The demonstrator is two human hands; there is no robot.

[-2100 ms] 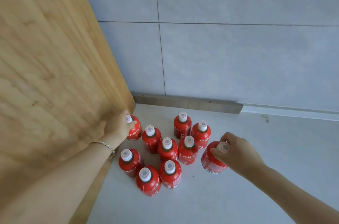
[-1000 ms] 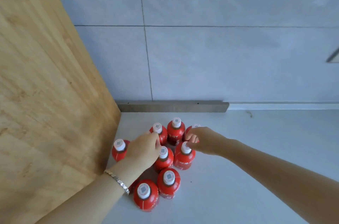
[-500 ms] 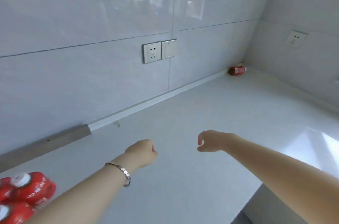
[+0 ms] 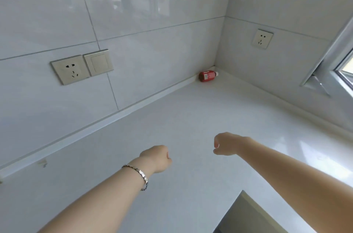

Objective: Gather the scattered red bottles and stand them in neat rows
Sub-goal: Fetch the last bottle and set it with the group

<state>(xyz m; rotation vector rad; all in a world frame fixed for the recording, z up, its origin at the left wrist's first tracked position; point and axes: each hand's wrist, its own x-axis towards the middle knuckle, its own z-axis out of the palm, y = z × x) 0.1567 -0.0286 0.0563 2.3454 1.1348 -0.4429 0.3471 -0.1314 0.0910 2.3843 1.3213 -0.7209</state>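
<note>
One red bottle [image 4: 207, 76] with a white cap lies on its side in the far corner of the white counter [image 4: 191, 118], against the back wall. My left hand [image 4: 158, 158], with a silver bracelet on its wrist, hovers over the counter with its fingers curled shut and nothing in it. My right hand [image 4: 226, 144] is beside it, empty, fingers bent and slightly apart. Both hands are far short of the lying bottle. The group of standing red bottles is out of view.
A wall socket [image 4: 69, 69] and a switch [image 4: 99, 62] sit on the back wall, and another socket [image 4: 262, 38] on the right wall. An open window frame [image 4: 328, 64] juts in at the right. A cut-out edge [image 4: 248, 211] shows at the counter's front right.
The view has swung right from the cluster of standing bottles to the far corner. Both hands left the bottles and now hang empty over the bare counter. The cluster has left the frame.
</note>
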